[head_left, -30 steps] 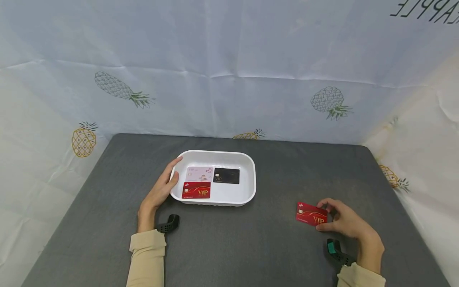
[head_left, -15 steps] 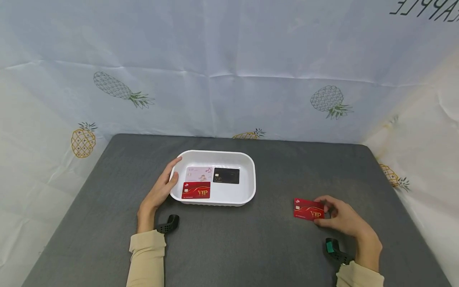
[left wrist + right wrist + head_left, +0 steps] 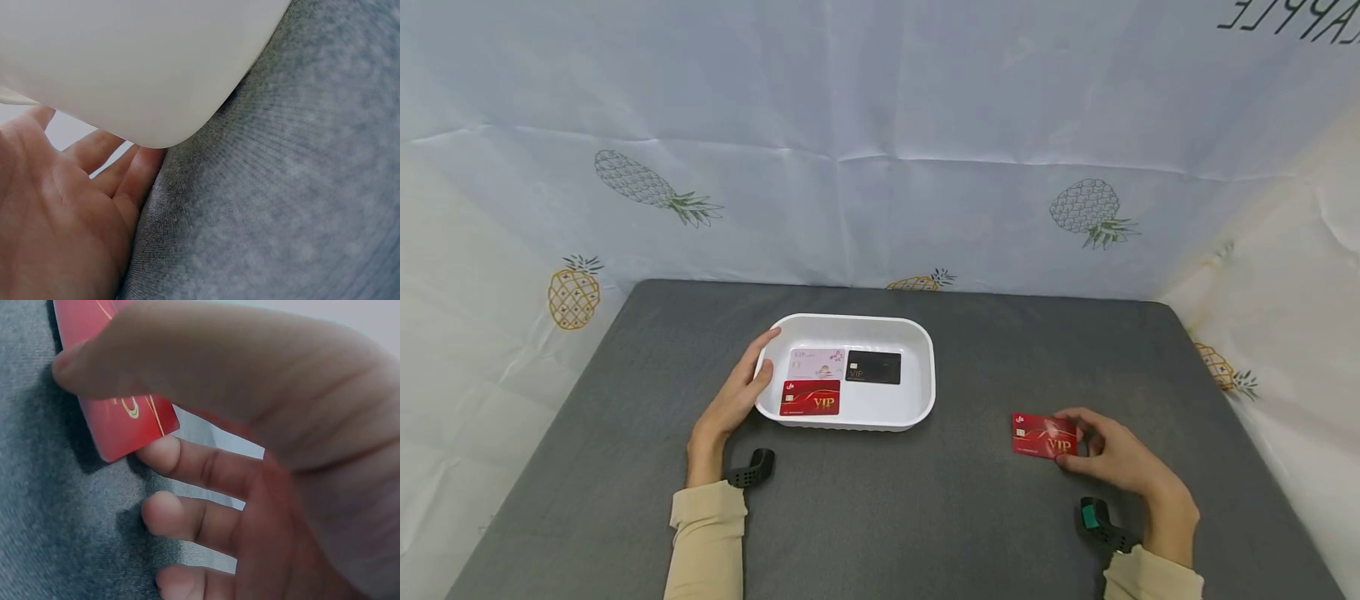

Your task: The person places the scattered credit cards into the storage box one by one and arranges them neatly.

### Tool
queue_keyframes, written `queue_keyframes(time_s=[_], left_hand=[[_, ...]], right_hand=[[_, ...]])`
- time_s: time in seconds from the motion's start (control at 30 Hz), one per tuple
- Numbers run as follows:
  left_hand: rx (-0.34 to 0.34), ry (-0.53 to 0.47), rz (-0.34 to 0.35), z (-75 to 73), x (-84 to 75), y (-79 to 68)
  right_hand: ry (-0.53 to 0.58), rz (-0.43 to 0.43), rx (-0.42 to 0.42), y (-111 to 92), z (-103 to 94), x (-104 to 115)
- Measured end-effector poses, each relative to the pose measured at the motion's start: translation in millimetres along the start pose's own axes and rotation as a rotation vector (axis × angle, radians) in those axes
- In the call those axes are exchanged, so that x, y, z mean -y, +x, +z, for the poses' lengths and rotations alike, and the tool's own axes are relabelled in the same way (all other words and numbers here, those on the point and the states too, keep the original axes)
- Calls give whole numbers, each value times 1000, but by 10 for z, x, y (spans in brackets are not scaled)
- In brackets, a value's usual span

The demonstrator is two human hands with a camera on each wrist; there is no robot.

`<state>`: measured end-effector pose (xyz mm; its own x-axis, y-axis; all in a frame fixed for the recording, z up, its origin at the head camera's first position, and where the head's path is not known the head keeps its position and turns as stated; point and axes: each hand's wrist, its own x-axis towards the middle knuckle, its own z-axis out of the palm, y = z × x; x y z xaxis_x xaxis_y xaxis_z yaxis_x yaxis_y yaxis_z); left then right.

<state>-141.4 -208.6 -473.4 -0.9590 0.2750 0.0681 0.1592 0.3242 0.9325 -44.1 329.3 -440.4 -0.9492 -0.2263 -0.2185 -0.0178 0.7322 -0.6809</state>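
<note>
A white plastic tray (image 3: 920, 400) stands on the grey table. My left hand (image 3: 730, 400) holds its left end, with the thumb and a finger at the rim. In the left wrist view, several fingers (image 3: 140, 172) touch the tray's outer wall (image 3: 156, 81). Inside the tray lie a pink VIP card (image 3: 816, 363), a black VIP card (image 3: 873, 367) and a red VIP card (image 3: 809, 398). To the right of the tray, my right hand (image 3: 1120, 454) pinches another red VIP card (image 3: 1037, 435) by its right end, low over the table. In the right wrist view, the thumb presses across this card (image 3: 119, 431).
The grey table (image 3: 925, 517) runs back to a pale curtain (image 3: 880, 217) printed with pineapples. More of this cloth hangs at both sides. A black wrist mount sits under each wrist, the left (image 3: 752, 468) and the right (image 3: 1105, 525).
My right hand has moved slightly left and away from me with the red card, which now lies flatter to the view. The left hand and the tray have stayed put.
</note>
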Motion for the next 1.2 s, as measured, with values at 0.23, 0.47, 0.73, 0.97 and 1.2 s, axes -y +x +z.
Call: queue_keyframes(time_s=[0.23, 0.47, 0.73, 0.97, 1.2], left_hand=[[1, 9, 10, 0, -1, -4], [-4, 26, 12, -4, 5, -3], [2, 16, 17, -2, 10, 3], [5, 26, 17, -4, -2, 1], [5, 21, 15, -5, -6, -1]], right_hand=[[51, 1, 49, 2, -20, 1], [19, 9, 22, 12, -27, 39], [-12, 21, -33, 21, -18, 82], [-24, -15, -92, 54, -10, 85], [-23, -62, -156, 72, 2, 121]])
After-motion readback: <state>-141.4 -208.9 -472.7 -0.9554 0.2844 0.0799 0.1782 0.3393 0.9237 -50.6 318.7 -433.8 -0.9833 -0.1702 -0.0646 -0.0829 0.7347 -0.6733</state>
